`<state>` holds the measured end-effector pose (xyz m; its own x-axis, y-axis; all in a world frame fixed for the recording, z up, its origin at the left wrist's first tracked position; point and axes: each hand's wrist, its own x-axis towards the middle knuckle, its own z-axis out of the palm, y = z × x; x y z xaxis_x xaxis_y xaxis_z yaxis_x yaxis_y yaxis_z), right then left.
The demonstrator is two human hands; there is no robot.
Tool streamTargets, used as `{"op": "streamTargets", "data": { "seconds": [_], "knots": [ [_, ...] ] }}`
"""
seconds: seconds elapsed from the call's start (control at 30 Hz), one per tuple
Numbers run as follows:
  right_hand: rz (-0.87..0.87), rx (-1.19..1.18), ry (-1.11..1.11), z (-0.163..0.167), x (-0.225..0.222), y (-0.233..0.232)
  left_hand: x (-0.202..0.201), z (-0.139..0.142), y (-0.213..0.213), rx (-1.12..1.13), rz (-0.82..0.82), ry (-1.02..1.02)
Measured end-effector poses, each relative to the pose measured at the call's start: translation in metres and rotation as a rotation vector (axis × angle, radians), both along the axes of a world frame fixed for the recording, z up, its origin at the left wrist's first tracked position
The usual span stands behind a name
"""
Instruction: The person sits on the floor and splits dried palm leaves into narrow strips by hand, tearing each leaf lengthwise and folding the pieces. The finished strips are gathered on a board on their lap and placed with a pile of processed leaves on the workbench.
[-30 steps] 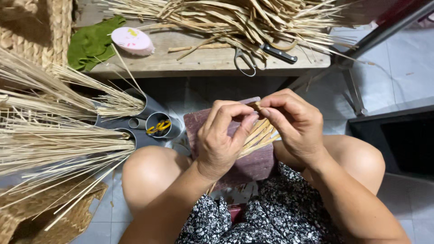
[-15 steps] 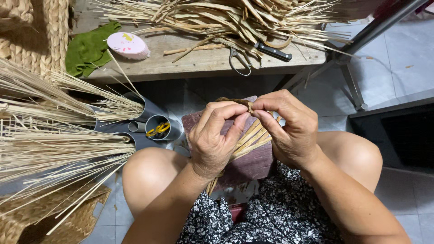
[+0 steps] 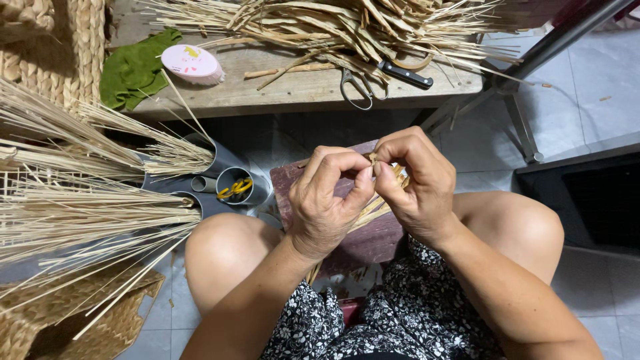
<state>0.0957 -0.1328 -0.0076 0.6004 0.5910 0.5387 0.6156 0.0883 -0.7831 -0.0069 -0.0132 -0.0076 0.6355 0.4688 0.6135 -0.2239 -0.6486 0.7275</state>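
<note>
Left of the left hand (image 3: 328,203), pale straw bundles (image 3: 87,207) are fanned out of grey tubes (image 3: 230,183), probably kept within reach. A small bunch of flat tan straw strips (image 3: 380,200) is pinched by that hand's fingertips, over a reddish board (image 3: 373,233) on the lap. The right hand (image 3: 417,183) is closed on the strips' top end, seemingly to steady them. Beyond both hands, scissors (image 3: 363,87) lie on the desk (image 3: 293,93).

Black-handled scissors (image 3: 373,81) are lying on the wooden surface (image 3: 293,93) at twelve o'clock, beneath a heap of straw (image 3: 347,27). A pink oval case (image 3: 193,64) is resting beside a green cloth (image 3: 133,70) at eleven. Grey tubes (image 3: 233,183) are standing at nine, one holding yellow clips (image 3: 235,188).
</note>
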Motion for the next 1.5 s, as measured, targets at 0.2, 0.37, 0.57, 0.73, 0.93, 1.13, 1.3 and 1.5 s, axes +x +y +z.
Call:
{"op": "streamTargets", "data": {
  "seconds": [0.2, 0.37, 0.57, 0.73, 0.93, 1.13, 1.3, 1.5],
  "knots": [
    [0.105, 0.046, 0.348, -0.011, -0.004, -0.001, 0.001, -0.004, 0.001, -0.038, -0.024, -0.028],
    [0.168, 0.103, 0.566, -0.014, -0.002, -0.001, -0.001, -0.006, 0.0, -0.105, -0.07, -0.006],
    [0.249, 0.205, 0.671, -0.014, 0.001, -0.003, 0.002, -0.006, 0.001, -0.537, -0.268, -0.049],
    [0.246, 0.161, 0.62, -0.015, 0.001, 0.0, 0.003, -0.007, 0.002, -0.428, -0.17, -0.012],
    [0.212, 0.171, 0.652, -0.011, -0.001, 0.002, 0.001, -0.006, 0.004, -0.483, -0.163, 0.003],
    [0.08, 0.097, 0.264, -0.01, -0.005, 0.004, 0.001, -0.004, 0.004, -0.275, -0.069, 0.044],
    [0.034, 0.016, 0.41, -0.012, -0.004, 0.004, 0.006, -0.008, 0.003, -0.179, -0.039, 0.055],
    [0.206, 0.363, 0.988, -0.012, 0.01, 0.007, 0.001, -0.006, 0.002, -0.221, -0.242, -0.054]
  ]
}}
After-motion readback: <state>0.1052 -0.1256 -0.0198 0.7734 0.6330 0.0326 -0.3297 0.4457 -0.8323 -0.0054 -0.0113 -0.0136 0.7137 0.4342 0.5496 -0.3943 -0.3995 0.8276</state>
